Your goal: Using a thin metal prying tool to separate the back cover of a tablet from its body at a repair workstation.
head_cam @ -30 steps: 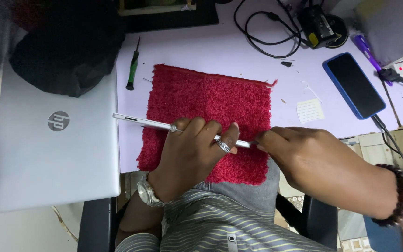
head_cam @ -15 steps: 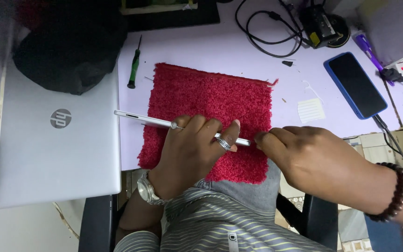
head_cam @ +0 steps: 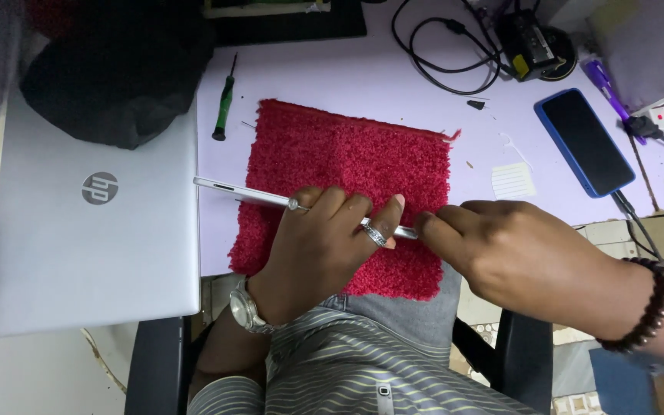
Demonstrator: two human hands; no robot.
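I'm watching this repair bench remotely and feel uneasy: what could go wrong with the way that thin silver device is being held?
1. The thin silver device stands on its edge over the red mat, gripped only by the left hand and right hand; it could slip or flex.
2. Its far end pokes toward the closed laptop and might scrape the lid.
3. The mat overhangs the desk edge toward the lap, so a dropped device could slide off.

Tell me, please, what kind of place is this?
Probably a small electronics repair desk. A closed silver laptop, a small green-handled screwdriver and a blue-cased smartphone lie around a red fuzzy mat, with black cables nearby.
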